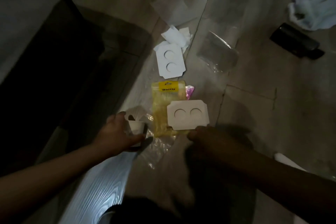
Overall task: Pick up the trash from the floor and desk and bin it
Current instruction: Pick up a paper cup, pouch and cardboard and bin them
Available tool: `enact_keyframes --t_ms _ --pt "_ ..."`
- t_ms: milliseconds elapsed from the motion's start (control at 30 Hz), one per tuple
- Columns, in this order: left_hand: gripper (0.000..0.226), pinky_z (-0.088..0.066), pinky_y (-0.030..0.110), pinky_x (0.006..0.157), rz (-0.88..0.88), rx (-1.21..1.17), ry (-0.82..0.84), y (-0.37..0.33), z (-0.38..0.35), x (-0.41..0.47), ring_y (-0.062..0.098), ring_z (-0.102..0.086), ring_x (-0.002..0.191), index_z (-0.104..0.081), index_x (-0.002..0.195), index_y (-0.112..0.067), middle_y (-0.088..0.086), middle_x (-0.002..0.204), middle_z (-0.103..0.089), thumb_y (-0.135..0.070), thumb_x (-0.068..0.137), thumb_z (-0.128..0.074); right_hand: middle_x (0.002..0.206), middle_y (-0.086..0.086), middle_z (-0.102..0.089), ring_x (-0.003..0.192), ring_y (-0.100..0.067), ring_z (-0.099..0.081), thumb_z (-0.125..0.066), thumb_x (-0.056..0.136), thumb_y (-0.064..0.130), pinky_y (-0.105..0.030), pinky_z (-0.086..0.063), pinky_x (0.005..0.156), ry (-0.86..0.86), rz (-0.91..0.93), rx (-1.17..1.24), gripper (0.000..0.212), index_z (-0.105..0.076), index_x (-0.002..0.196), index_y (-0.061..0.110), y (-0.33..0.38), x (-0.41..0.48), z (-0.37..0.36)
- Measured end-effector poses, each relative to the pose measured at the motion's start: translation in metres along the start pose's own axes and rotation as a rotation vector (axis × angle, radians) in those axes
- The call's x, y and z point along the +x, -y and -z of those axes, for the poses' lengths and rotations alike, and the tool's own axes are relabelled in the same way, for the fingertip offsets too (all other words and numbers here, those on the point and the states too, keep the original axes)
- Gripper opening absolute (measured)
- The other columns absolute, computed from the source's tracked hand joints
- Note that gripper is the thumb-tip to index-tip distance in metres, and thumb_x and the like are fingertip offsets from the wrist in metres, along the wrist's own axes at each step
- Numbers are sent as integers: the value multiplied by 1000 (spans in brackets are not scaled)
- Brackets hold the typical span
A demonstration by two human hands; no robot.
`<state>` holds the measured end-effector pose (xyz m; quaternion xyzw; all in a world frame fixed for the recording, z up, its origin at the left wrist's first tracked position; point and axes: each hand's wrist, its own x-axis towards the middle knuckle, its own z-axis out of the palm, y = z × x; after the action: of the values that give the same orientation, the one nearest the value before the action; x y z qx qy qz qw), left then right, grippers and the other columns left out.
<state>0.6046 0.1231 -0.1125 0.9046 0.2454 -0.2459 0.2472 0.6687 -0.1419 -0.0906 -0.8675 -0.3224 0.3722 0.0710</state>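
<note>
Trash lies on a dim tiled floor. My left hand [120, 132] grips a bundle of white card and paper scraps [135, 120] together with crinkled clear plastic. My right hand [203, 136], dark and blurred, pinches the near edge of a white card with two round cut-outs [188, 114], which lies over a yellow plastic packet [163, 103]. A second white two-hole card [170, 61] lies farther off, with crumpled white paper [177, 35] beyond it. A pink wrapper [190, 92] peeks out beside the yellow packet. A clear plastic bag [217, 54] lies to the right.
A dark piece of furniture [54, 78] fills the left. At far right lie a black object [296, 43] and a white plastic bag [314, 2]. A pale wood-grain board [94, 187] runs under my left forearm. Bare tiles [272, 114] stretch out on the right.
</note>
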Motion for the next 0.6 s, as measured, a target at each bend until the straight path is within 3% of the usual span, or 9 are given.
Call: enact_keyframes --t_ms 133,233,467,600 --pt "103 -48 26 72 -34 10 -35 8 -1 21 28 -49 121 -21 148 -20 11 147 -30 -57 68 -74 117 -2 -59 102 -17 -57 -64 86 34 -30 -47 89 -102 127 -170 38 -58 121 20 -13 13 -16" --pt "106 -46 28 78 -13 -15 -41 8 2 20 29 -49 120 -23 147 -19 12 146 -32 -57 64 -76 116 3 -54 89 -7 -43 -67 81 37 -22 -36 75 -50 65 -138 47 -52 124 25 -7 9 -10" --pt "96 -46 34 83 -49 -19 -48 3 -21 17 29 -49 118 -34 137 -20 13 138 -40 -50 60 -83 127 4 -52 111 -13 -52 -69 82 35 -20 -36 81 33 -32 -95 55 -48 131 26 -15 -6 -17" --pt "85 -39 27 77 -100 -108 -118 -5 -21 26 30 -51 114 -36 138 -18 15 136 -41 -37 68 -81 126 2 -54 111 -14 -52 -69 84 32 -21 -37 80 45 -68 -110 50 -49 130 25 -17 -4 -17"
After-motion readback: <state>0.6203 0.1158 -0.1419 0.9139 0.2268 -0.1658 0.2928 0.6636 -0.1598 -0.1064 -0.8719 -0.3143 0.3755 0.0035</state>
